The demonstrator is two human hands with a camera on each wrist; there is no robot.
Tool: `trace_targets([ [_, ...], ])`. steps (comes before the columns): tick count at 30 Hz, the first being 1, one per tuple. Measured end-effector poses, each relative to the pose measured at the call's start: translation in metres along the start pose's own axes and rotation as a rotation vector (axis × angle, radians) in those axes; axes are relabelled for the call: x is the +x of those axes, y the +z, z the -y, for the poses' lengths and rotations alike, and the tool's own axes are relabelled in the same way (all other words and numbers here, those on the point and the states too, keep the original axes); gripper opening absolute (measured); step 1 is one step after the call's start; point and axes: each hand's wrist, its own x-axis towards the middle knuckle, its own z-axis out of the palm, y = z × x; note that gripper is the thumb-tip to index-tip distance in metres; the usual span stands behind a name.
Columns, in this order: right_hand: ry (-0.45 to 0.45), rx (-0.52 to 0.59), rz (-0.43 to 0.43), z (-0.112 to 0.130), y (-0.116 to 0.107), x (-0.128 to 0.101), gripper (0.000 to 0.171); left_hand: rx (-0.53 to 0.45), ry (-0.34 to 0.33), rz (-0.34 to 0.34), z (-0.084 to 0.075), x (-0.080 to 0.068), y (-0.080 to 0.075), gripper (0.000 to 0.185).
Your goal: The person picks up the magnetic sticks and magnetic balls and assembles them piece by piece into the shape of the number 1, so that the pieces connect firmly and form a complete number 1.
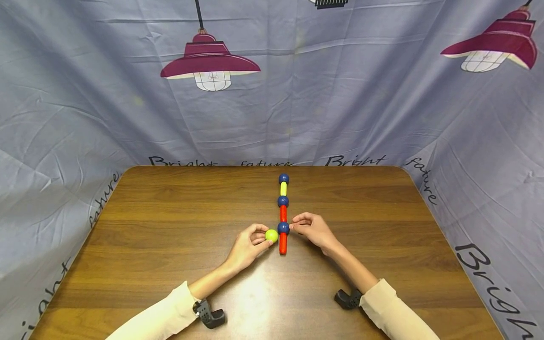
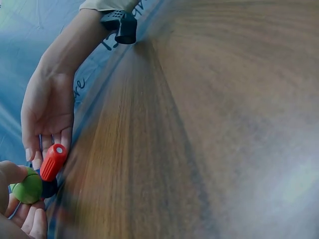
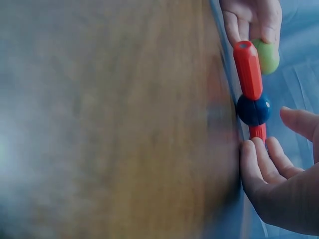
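— What has the left hand (image 1: 248, 246) got?

— It pinches a green ball (image 1: 271, 235) between thumb and fingertips, holding it just left of the nearest blue ball (image 1: 283, 228) of the chain. In the head view the two balls look to be touching; the left wrist view shows the green ball (image 2: 27, 188) right against the dark ball beside the red rod's end (image 2: 53, 162).

— And the right hand (image 1: 313, 230)?

— It sits on the right of that same blue ball, fingertips curled in and touching or nearly touching it. From the right wrist view the fingers (image 3: 256, 164) lie beside the red rod and blue ball (image 3: 253, 109), but I cannot tell whether they actually grip anything.

— Where is the chain itself?

— Flat on the wooden counter (image 1: 170, 226), running from near to far, a little right of the middle. From the near end: a red rod (image 1: 283, 244), the blue ball, another red rod (image 1: 283, 213), a second blue ball (image 1: 283, 201), a yellow rod (image 1: 283, 189), and a third blue ball (image 1: 284, 178) at the far end.

— Anything else around?

— A grey-blue cloth backdrop (image 1: 340, 108) printed with maroon lamps hangs behind and beside the counter. Both arms wear cream sleeves, with a black camera mount at each wrist.
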Motion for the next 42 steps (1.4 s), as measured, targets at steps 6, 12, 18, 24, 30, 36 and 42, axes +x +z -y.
trace_targets([
  [6, 0.031, 0.067, 0.019, -0.002, 0.002, -0.012, 0.027, 0.001, -0.012, 0.004, -0.001, -0.004, 0.000, 0.034],
  [12, 0.087, 0.151, 0.036, -0.003, 0.005, -0.022, 0.024, 0.010, -0.018, 0.010, -0.002, -0.009, 0.000, 0.034],
  [18, 0.107, 0.178, 0.045, -0.004, 0.011, -0.027, 0.026, -0.004, -0.015, 0.013, -0.001, -0.013, -0.001, 0.034],
  [24, 0.117, 0.189, 0.020, -0.005, 0.019, -0.032, 0.028, -0.023, -0.011, 0.016, 0.002, -0.012, 0.001, 0.034],
  [30, 0.127, 0.184, 0.017, -0.006, 0.025, -0.033, 0.031, -0.036, -0.009, 0.013, 0.002, -0.012, 0.001, 0.033],
  [36, 0.143, 0.172, 0.023, -0.006, 0.026, -0.033, 0.032, -0.043, -0.005, 0.018, 0.001, -0.013, 0.002, 0.034],
  [42, 0.138, 0.159, 0.041, 0.001, 0.026, -0.036, 0.027, -0.056, 0.001, 0.038, 0.001, -0.014, 0.003, 0.034],
])
